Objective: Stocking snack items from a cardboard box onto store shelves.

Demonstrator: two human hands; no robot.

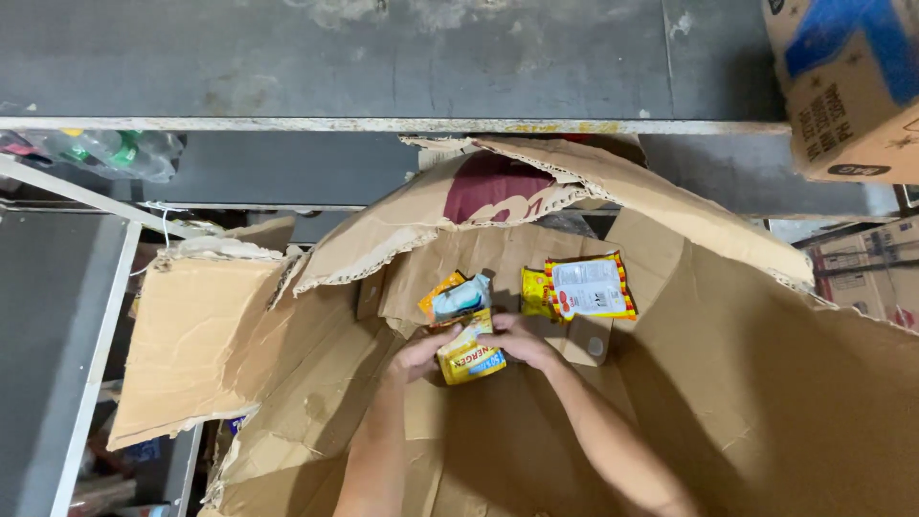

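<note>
Both my hands reach down into a large torn cardboard box. My left hand and my right hand together grip a small yellow sachet packet, one on each side of it. Just beyond it lies an orange and pale blue packet. Further right sits a red, yellow and white packet, back side up, over another yellow packet. My forearms come up from the bottom edge of the view.
A torn box flap with a dark red print hangs over the opening. Another flap folds out left. A grey metal shelf runs above. A printed carton stands top right, more cartons at right, and bagged bottles top left.
</note>
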